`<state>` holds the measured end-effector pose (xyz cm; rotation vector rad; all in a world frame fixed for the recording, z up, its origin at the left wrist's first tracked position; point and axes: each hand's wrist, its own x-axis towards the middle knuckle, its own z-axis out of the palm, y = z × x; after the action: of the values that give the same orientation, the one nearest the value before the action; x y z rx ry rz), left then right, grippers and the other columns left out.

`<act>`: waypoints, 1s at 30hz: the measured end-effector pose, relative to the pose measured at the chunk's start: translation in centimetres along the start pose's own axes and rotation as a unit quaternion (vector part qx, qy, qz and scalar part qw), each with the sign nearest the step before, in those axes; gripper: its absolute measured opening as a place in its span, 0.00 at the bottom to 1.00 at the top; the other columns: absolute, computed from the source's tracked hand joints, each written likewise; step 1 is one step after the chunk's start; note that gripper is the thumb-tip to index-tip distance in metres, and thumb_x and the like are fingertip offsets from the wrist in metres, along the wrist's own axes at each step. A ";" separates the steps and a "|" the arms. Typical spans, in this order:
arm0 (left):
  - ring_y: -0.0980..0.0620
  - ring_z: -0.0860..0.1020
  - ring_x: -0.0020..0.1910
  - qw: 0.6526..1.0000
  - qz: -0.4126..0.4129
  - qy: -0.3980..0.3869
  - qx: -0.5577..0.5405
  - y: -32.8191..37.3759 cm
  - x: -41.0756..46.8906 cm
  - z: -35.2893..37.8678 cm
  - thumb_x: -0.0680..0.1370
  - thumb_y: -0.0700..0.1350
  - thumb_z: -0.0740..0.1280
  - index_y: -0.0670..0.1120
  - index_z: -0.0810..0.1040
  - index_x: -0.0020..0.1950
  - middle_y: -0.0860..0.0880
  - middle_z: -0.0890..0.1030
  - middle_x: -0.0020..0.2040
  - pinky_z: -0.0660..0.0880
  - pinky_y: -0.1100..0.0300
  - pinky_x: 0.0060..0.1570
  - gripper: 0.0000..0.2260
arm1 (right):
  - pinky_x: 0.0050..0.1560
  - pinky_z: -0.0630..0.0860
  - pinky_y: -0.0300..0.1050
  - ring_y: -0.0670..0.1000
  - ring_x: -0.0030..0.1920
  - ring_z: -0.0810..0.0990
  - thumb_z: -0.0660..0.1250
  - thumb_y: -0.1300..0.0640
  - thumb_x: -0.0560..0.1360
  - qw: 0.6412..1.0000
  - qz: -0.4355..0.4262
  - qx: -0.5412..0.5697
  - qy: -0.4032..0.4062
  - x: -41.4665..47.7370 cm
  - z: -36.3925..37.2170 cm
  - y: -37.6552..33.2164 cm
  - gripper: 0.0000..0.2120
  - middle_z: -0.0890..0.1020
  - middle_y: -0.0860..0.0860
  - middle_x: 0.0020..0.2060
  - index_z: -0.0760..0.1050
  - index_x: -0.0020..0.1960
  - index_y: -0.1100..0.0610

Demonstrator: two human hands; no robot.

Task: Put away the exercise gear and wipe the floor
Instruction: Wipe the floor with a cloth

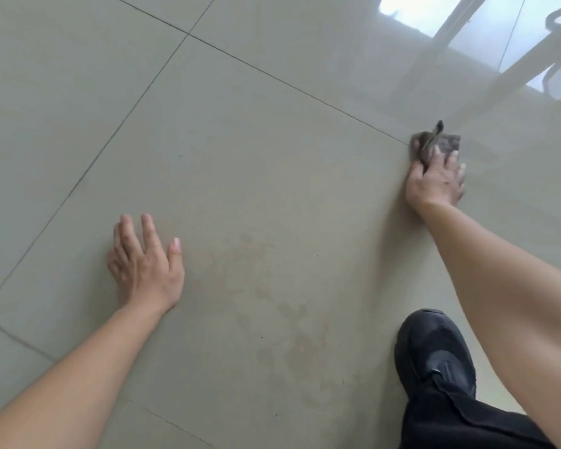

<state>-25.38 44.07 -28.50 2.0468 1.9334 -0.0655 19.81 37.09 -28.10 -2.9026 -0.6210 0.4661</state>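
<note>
My right hand (436, 183) presses a grey cloth (447, 144) flat against the pale tiled floor (240, 157) at the right, close to a grout line. Its fingers lie over the cloth, and a dark loop sticks up from the cloth's far edge. My left hand (144, 264) rests palm down on the tile at the lower left, fingers spread, holding nothing. Faint brownish smudges (282, 306) mark the tile between my arms. No exercise gear is in view.
My black shoe (434, 358) and dark trouser leg stand at the lower right. Reflections of a bright window and a chair frame (531, 43) shine on the floor at the upper right. Dark grout lines cross the tiles diagonally.
</note>
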 end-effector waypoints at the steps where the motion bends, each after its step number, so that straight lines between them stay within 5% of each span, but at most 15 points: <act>1: 0.41 0.47 0.79 1.000 -0.020 0.002 0.004 -0.9 0.9 -0.4 0.83 0.53 0.57 0.42 0.54 0.80 0.39 0.48 0.80 0.47 0.40 0.75 0.29 | 0.78 0.45 0.55 0.61 0.80 0.47 0.52 0.47 0.83 0.999 0.042 0.017 0.006 -0.1 0.0 -1.3 0.27 0.50 0.55 0.81 0.54 0.81 0.51; 4: 0.43 0.43 0.80 0.997 -0.069 0.013 0.028 -3.8 2.8 -1.6 0.83 0.55 0.54 0.43 0.51 0.81 0.40 0.44 0.81 0.45 0.42 0.75 0.30 | 0.78 0.42 0.56 0.63 0.80 0.44 0.50 0.47 0.84 0.999 0.017 0.035 -0.006 -3.4 2.2 -8.3 0.27 0.49 0.56 0.81 0.54 0.81 0.52; 7: 0.43 0.43 0.80 0.993 -0.115 0.006 0.017 -5.5 3.6 -1.9 0.83 0.57 0.53 0.45 0.51 0.81 0.42 0.44 0.81 0.44 0.39 0.74 0.30 | 0.77 0.41 0.56 0.63 0.80 0.44 0.51 0.47 0.84 0.970 -0.234 0.008 -0.070 -11.0 6.3 -15.4 0.25 0.49 0.55 0.81 0.56 0.80 0.49; 11: 0.44 0.43 0.80 0.991 -0.130 0.013 0.003 -6.2 3.3 -0.8 0.83 0.57 0.52 0.47 0.50 0.81 0.43 0.45 0.81 0.43 0.37 0.74 0.29 | 0.78 0.39 0.55 0.62 0.80 0.42 0.54 0.52 0.83 0.803 -0.563 -0.100 -0.170 -22.0 9.7 -18.5 0.26 0.49 0.54 0.81 0.55 0.80 0.46; 13: 0.44 0.44 0.80 0.992 -0.125 0.022 0.008 -6.2 3.3 -0.3 0.83 0.56 0.53 0.47 0.51 0.81 0.43 0.46 0.81 0.43 0.36 0.73 0.29 | 0.79 0.40 0.54 0.60 0.80 0.43 0.54 0.53 0.83 0.732 -0.642 -0.125 -0.192 -21.7 10.0 -18.0 0.26 0.49 0.53 0.81 0.55 0.80 0.46; 15: 0.44 0.43 0.80 0.992 -0.125 0.011 0.012 -6.3 3.4 -0.3 0.83 0.57 0.52 0.47 0.49 0.81 0.42 0.44 0.81 0.42 0.36 0.73 0.29 | 0.79 0.45 0.52 0.59 0.80 0.49 0.57 0.51 0.83 0.707 -0.673 -0.107 -0.188 -17.8 9.3 -17.6 0.25 0.54 0.52 0.81 0.59 0.79 0.46; 16: 0.44 0.42 0.80 0.992 -0.128 -0.001 0.013 -6.3 3.6 -0.4 0.83 0.57 0.51 0.47 0.48 0.81 0.43 0.43 0.81 0.41 0.37 0.73 0.30 | 0.79 0.49 0.53 0.59 0.80 0.52 0.57 0.50 0.83 0.722 -0.664 -0.098 -0.170 -15.2 8.7 -17.5 0.24 0.56 0.52 0.80 0.61 0.79 0.46; 18: 0.46 0.38 0.79 0.990 -0.133 -0.038 0.010 -6.5 3.9 -0.7 0.82 0.59 0.50 0.49 0.44 0.81 0.44 0.38 0.81 0.39 0.38 0.74 0.31 | 0.78 0.52 0.55 0.59 0.80 0.52 0.56 0.47 0.84 0.812 -0.566 -0.081 -0.118 -9.6 7.2 -17.3 0.24 0.57 0.51 0.80 0.61 0.79 0.46; 21: 0.47 0.34 0.78 0.988 -0.133 -0.081 0.001 -6.6 4.0 -1.2 0.81 0.63 0.49 0.49 0.39 0.81 0.45 0.33 0.80 0.38 0.38 0.74 0.35 | 0.79 0.48 0.53 0.59 0.80 0.49 0.53 0.48 0.83 0.956 -0.289 -0.033 -0.034 -3.4 5.0 -17.6 0.25 0.54 0.52 0.81 0.58 0.80 0.46; 24: 0.46 0.29 0.77 0.984 -0.129 -0.120 -0.003 -6.6 4.0 -1.9 0.74 0.72 0.51 0.49 0.33 0.79 0.45 0.29 0.78 0.35 0.38 0.73 0.45 | 0.78 0.44 0.55 0.61 0.80 0.46 0.52 0.53 0.82 0.998 -0.068 0.009 0.011 -3.7 5.9 -21.2 0.27 0.50 0.54 0.81 0.54 0.81 0.49; 27: 0.46 0.24 0.74 0.977 -0.128 -0.173 -0.011 -6.5 4.1 -3.0 0.61 0.82 0.53 0.49 0.24 0.75 0.45 0.23 0.75 0.31 0.40 0.71 0.61 | 0.78 0.40 0.56 0.63 0.80 0.43 0.54 0.55 0.80 0.984 -0.178 0.005 -0.019 -10.3 9.3 -26.5 0.29 0.48 0.55 0.81 0.53 0.81 0.50; 30: 0.47 0.22 0.72 0.971 -0.136 -0.195 -0.014 -6.1 4.0 -3.5 0.50 0.85 0.55 0.48 0.22 0.74 0.46 0.21 0.73 0.30 0.39 0.71 0.70 | 0.77 0.38 0.56 0.63 0.79 0.42 0.55 0.57 0.80 0.881 -0.460 -0.037 -0.105 -19.9 13.0 -29.1 0.29 0.48 0.55 0.81 0.55 0.80 0.49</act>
<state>-31.72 49.01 -27.39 1.5891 1.9259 -0.4644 -12.68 56.03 -29.29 -2.2218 -1.9139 0.5953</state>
